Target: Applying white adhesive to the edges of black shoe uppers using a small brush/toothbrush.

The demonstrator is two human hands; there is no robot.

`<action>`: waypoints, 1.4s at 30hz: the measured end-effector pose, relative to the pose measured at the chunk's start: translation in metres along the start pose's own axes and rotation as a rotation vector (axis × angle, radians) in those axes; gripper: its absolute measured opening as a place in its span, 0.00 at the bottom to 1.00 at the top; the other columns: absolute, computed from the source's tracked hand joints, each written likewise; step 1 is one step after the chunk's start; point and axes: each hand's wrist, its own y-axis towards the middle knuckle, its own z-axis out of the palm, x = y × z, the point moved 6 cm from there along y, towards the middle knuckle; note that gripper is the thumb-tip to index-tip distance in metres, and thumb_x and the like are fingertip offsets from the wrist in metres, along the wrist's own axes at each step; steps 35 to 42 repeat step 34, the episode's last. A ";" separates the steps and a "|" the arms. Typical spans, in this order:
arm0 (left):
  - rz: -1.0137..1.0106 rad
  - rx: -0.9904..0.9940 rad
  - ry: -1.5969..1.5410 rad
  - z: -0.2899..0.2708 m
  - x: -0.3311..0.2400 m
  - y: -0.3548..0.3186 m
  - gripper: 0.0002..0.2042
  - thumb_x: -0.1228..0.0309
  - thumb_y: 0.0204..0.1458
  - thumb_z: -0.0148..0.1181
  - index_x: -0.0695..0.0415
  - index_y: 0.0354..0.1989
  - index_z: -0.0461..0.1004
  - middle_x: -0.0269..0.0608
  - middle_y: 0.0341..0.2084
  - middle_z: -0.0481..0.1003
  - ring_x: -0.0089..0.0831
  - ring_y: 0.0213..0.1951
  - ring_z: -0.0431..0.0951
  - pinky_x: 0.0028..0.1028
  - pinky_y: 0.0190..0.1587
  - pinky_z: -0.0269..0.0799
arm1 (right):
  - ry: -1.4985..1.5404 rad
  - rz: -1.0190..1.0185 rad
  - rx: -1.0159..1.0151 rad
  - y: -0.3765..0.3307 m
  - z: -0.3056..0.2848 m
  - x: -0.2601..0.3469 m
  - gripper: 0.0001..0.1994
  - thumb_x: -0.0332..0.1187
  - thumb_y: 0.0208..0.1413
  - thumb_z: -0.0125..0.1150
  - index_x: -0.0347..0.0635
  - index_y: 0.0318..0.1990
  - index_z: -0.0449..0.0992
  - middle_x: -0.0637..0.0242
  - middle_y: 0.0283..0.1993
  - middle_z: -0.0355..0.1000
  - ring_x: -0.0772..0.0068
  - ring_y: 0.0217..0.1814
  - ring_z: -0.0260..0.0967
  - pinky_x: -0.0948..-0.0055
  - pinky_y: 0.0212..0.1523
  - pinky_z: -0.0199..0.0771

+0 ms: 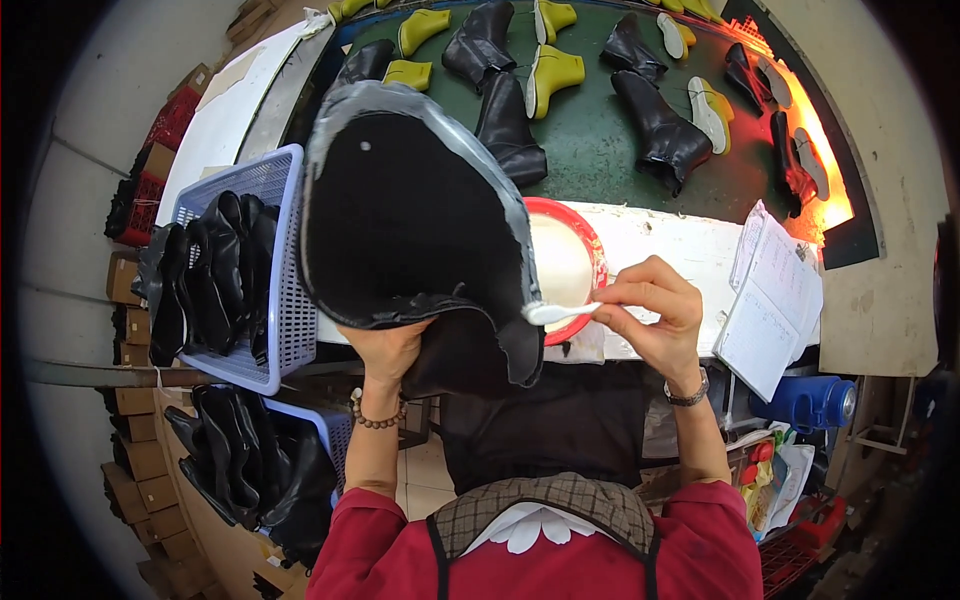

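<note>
My left hand (pixel 385 350) grips a black boot upper (pixel 400 220) from below, its wide open end facing me; most of the fingers are hidden behind it. A wet greyish-white band runs along the upper's rim, from the top down its right side. Between the thumb and fingers of my right hand (pixel 655 310) is a small white brush (pixel 560 312), its head touching the rim's lower right edge. Just behind the brush, a red bowl (pixel 603 255) with a creamy white liquid stands on the white table, partly covered by the upper.
Black boots (pixel 655 120) and yellow boot lasts (pixel 553 78) lie on a green conveyor (pixel 590 150), which glows orange at its right end. Left, a blue basket (pixel 290 300) holds black uppers, with more below. An open notebook (pixel 765 310) and blue flask (pixel 808 402) are at the right.
</note>
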 end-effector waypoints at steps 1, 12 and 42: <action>0.038 -0.047 0.012 -0.003 -0.002 -0.002 0.17 0.75 0.46 0.80 0.64 0.43 0.81 0.36 0.37 0.83 0.24 0.36 0.82 0.26 0.47 0.79 | -0.005 0.006 -0.002 -0.002 0.001 0.001 0.11 0.27 0.43 0.81 0.42 0.37 0.88 0.67 0.34 0.78 0.72 0.35 0.75 0.74 0.34 0.73; 0.398 0.300 0.674 -0.045 0.009 0.007 0.31 0.71 0.58 0.70 0.63 0.68 0.64 0.44 0.52 0.78 0.33 0.50 0.80 0.28 0.53 0.76 | -0.001 -0.030 0.091 0.000 0.006 0.026 0.10 0.28 0.44 0.80 0.41 0.35 0.87 0.67 0.31 0.78 0.71 0.30 0.75 0.73 0.30 0.72; 0.389 0.814 1.312 -0.056 0.016 -0.032 0.43 0.65 0.66 0.59 0.38 0.81 0.34 0.48 0.73 0.61 0.48 0.71 0.66 0.50 0.74 0.56 | -0.162 -0.129 0.077 0.044 0.022 -0.008 0.09 0.33 0.47 0.78 0.48 0.36 0.86 0.74 0.32 0.77 0.72 0.36 0.73 0.69 0.41 0.60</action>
